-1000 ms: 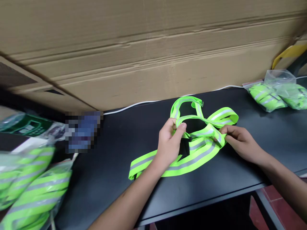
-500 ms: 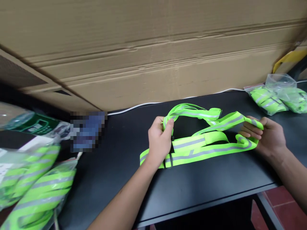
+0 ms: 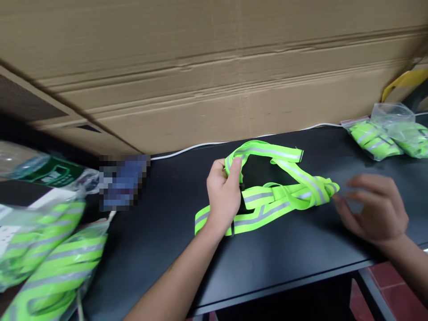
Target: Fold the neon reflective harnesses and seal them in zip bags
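A neon-green reflective strap harness [image 3: 267,216] with grey stripes and black buckles lies in loops on the black table [image 3: 157,200]. My left hand [image 3: 224,191] is closed around its left part, thumb on top of the bands. Beneath that hand, some of the straps and a buckle are partly hidden. At the harness's gathered right end, my right hand [image 3: 374,207] hovers with its fingers apart and slightly blurred. Nothing shows between those fingers, and the fingertips are close to the strap end.
Bagged green straps [image 3: 63,267] lie at the left, beside a green-labelled bottle [image 3: 50,171] and a pixelated object [image 3: 123,183]. More bagged straps [image 3: 374,140] sit at the far right. Cardboard [image 3: 214,89] stands behind the table, with a white cable [image 3: 187,150] along its base.
My right hand has let go of the strap loops and opened, shifting slightly right. The harness's right end has dropped and bunched together leftward. My left hand keeps its hold.
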`<state>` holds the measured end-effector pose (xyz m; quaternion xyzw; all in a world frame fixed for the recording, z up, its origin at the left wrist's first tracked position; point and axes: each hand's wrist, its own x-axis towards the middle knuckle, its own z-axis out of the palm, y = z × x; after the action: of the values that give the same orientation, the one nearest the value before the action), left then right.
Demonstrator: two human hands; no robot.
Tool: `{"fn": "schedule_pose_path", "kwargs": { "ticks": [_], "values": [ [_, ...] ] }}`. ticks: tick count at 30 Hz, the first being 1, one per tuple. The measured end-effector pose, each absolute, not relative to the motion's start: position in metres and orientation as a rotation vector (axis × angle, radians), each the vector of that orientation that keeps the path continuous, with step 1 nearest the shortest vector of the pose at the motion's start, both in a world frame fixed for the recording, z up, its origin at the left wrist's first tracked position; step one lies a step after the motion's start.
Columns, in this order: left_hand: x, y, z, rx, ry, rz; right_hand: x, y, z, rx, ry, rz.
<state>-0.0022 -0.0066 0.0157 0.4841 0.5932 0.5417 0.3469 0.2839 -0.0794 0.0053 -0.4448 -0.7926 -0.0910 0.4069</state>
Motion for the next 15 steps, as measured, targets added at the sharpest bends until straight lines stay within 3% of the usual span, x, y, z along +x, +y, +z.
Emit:
{"fn": "schedule_pose_path", "kwargs": {
  "ticks": [4, 10, 15],
  "values": [
    [-0.001, -0.005, 0.02, 1.246, 1.567, 1.395, 0.268, -0.091, 0.013, -0.793, -2.589, -0.13],
    [0.002, -0.01, 0.04, 1.231, 1.352, 1.398, 0.248, -0.076, 0.002, -1.249, -2.644, -0.13],
    [0.009, -0.016, 0.058, 1.17, 1.231, 1.394, 0.243, -0.064, -0.001, -1.233, -2.735, -0.169]
  ]
}}
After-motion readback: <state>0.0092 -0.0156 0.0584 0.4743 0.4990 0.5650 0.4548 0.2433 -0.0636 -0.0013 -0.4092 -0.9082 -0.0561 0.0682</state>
